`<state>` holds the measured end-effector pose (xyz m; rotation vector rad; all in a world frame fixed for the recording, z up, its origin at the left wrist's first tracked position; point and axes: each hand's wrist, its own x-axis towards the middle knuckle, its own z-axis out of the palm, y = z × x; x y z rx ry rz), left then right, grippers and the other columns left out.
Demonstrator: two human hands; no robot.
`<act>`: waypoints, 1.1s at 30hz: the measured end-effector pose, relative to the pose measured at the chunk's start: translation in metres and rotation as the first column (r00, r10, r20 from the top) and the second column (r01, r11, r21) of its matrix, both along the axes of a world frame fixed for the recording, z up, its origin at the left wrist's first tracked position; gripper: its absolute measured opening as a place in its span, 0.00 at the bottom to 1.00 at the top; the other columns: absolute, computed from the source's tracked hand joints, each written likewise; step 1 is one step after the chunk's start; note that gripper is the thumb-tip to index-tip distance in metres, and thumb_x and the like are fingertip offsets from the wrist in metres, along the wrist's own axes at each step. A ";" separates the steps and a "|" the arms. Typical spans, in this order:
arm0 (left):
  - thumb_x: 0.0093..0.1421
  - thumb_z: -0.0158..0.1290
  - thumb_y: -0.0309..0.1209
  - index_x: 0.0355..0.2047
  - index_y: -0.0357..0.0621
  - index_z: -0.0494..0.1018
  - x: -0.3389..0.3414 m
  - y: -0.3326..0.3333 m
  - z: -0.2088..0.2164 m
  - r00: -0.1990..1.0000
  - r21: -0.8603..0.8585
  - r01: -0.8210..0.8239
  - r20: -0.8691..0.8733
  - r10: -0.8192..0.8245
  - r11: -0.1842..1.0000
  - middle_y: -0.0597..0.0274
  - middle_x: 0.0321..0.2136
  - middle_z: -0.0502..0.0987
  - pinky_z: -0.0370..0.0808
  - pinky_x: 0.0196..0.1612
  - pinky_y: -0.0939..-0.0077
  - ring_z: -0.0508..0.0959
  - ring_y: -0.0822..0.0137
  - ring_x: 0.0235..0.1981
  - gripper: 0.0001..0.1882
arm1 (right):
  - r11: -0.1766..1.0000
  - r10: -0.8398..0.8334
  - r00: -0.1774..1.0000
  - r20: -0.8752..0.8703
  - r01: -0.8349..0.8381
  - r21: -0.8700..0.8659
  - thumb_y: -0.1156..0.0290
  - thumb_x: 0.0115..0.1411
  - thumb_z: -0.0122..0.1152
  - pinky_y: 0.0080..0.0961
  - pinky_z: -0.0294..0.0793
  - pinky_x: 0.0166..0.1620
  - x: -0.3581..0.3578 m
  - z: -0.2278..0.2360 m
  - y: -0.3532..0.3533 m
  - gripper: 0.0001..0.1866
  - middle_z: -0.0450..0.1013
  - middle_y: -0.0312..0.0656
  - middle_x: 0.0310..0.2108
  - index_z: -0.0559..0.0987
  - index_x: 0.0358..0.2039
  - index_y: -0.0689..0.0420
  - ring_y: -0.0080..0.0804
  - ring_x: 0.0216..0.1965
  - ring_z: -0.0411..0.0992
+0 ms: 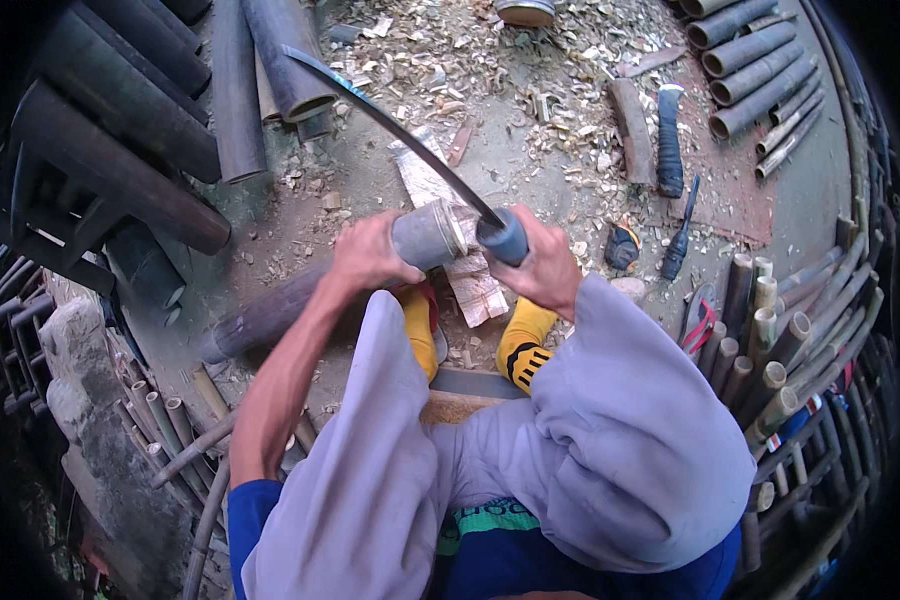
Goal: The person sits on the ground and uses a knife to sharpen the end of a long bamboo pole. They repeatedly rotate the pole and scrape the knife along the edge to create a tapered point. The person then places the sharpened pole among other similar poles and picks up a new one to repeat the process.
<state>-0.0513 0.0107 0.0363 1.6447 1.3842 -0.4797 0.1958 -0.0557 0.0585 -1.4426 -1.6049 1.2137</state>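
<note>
Watching from a distance, I am worrying first about the curved knife (395, 128): its blade is pointing toward 10 o'clock from the right grip (545, 258) and is lying close to the upper end of the bamboo tube (423, 238), so a glancing slip could be carrying the edge toward the left grip (370, 252). I am not managing to tell whether the steel is touching the tube. The tube is slanting from mid-frame toward 8 o'clock, and being round, it could be rolling if the hold on it is loosening. The left yellow sock (420, 328) is sitting near the tube's upper end at 6 to 7 o'clock, the right yellow sock (527, 345) at 5, so a low stroke could be endangering either foot. As for spread, the left grip is clamping around the tube, thumb on its near side; the right grip is closing in a fist around the knife's blue handle (502, 240), with no gap showing.
</note>
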 end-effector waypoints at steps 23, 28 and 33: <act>0.25 0.69 0.36 0.50 0.48 0.65 0.014 -0.059 -0.004 0.993 0.638 0.103 -0.111 -0.041 0.763 0.66 0.42 0.70 0.61 0.50 0.63 0.71 0.67 0.46 0.46 | 0.968 0.074 0.974 0.216 -0.018 -0.252 0.67 0.48 0.65 0.44 0.75 0.36 0.020 -0.043 -0.023 0.27 0.76 0.57 0.33 0.67 0.48 0.56 0.60 0.34 0.75; 0.25 0.68 0.33 0.49 0.48 0.66 0.016 -0.050 -0.017 0.992 0.730 0.123 -0.118 -0.053 0.672 0.68 0.41 0.70 0.61 0.50 0.64 0.71 0.68 0.45 0.43 | 1.000 -0.014 0.994 0.111 0.016 -0.014 0.72 0.48 0.67 0.37 0.77 0.34 0.010 0.000 -0.004 0.24 0.76 0.52 0.30 0.67 0.45 0.57 0.51 0.33 0.78; 0.27 0.65 0.30 0.48 0.48 0.68 0.021 -0.059 -0.023 0.996 0.808 0.076 -0.092 -0.003 0.584 0.68 0.40 0.70 0.61 0.51 0.64 0.71 0.68 0.45 0.40 | 0.988 -0.121 0.984 0.133 0.106 0.115 0.72 0.48 0.66 0.41 0.76 0.34 -0.009 0.000 -0.017 0.23 0.75 0.55 0.30 0.66 0.43 0.58 0.55 0.32 0.76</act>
